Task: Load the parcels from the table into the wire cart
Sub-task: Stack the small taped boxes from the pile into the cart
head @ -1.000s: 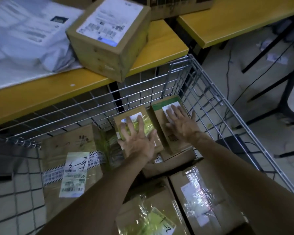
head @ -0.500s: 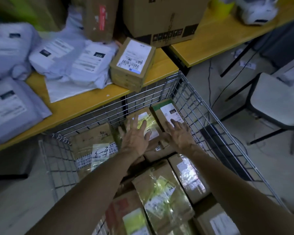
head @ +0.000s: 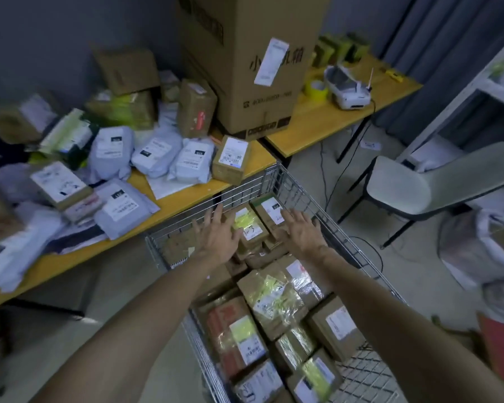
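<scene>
Both hands spread, empty, palms down over far end of wire cart (head: 277,181) — left hand (head: 219,237) beside yellow-taped parcel (head: 249,228), right hand (head: 302,231) just right of green-edged parcel (head: 269,210). About a dozen boxed parcels fill cart. One small labelled box (head: 231,159) at yellow worktop (head: 186,196) edge, several grey mailers behind. One pale chair (head: 419,181) on grey floor — dim room.
</scene>
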